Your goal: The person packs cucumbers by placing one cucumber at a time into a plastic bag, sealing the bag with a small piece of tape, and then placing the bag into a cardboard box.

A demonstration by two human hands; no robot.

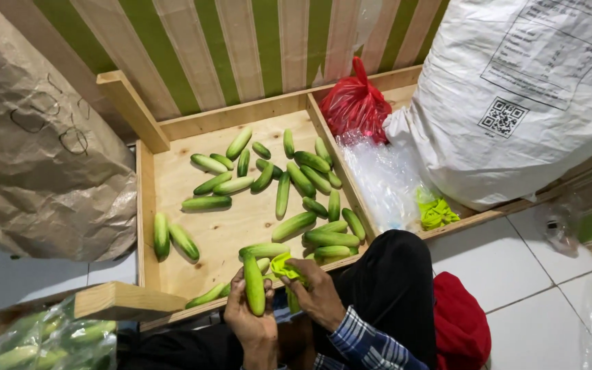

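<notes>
Striped wall (pixel 241 48) w/ white-tile floor (pixel 515 274)

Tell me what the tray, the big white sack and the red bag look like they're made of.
Tray: bare, unfinished wood, probably plywood with plank rims; pale grain shows. White sack: seemingly woven plastic, matte, with stiff creases. Red bag: thin glossy plastic film, knotted at the top and crinkled. The left hand holds a cucumber; the right hand pinches a yellow-green bag, probably thin plastic too.

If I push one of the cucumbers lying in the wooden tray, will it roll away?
Probably a little: each cucumber looks round and smooth, so it may roll sideways. It seems stiff, not floppy. The wooden tray rim would likely stop it.
</notes>
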